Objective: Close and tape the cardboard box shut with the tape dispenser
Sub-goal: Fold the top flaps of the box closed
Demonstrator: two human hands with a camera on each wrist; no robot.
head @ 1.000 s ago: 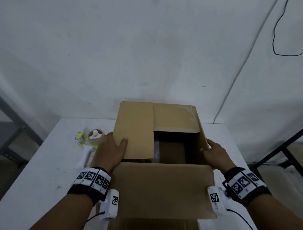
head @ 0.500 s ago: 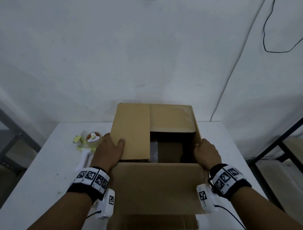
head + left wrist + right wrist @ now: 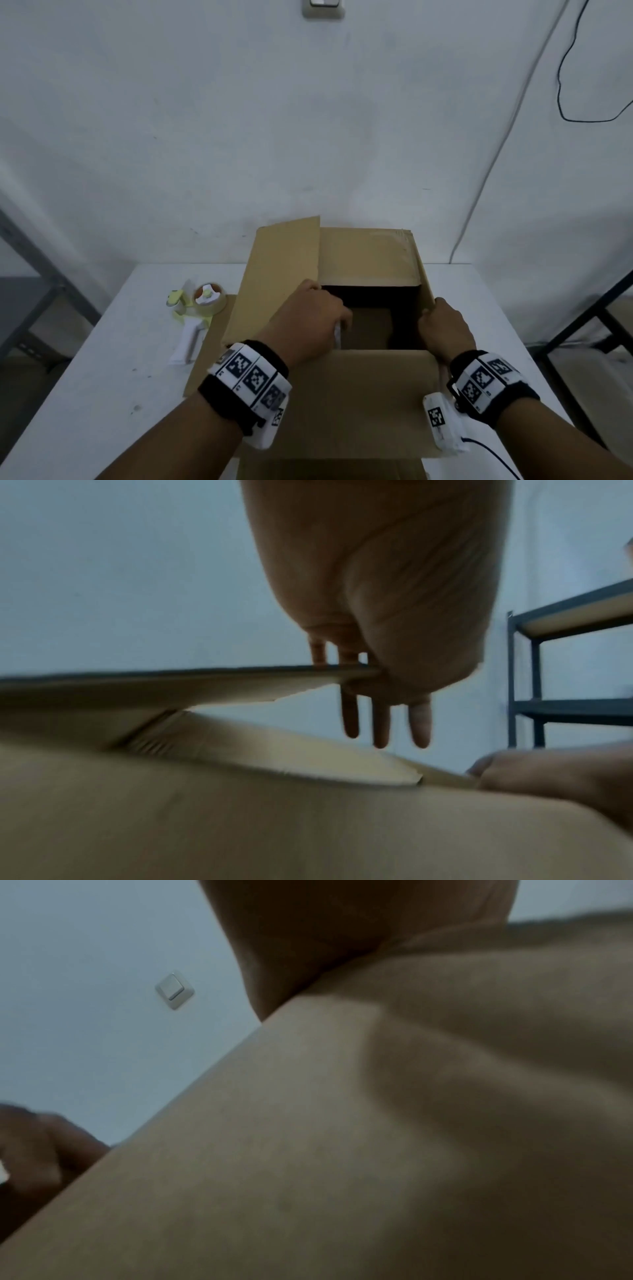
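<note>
The brown cardboard box stands on the white table, with its near and far flaps folded in. My left hand grips the inner edge of the left flap, which is tilted up. In the left wrist view the fingers straddle that flap's edge. My right hand holds the upright right flap, thumb inside. Cardboard fills the right wrist view and hides the fingers. The yellow tape dispenser with a white handle lies left of the box.
A white wall stands close behind the table, with a light switch and a hanging black cable. Metal shelf frames stand on the left and on the right of the table. The box's dark opening shows between the flaps.
My left hand left the flat top of the left flap, took its inner edge, and the flap rose. My right hand stays at the right flap. The head view tilted up.
</note>
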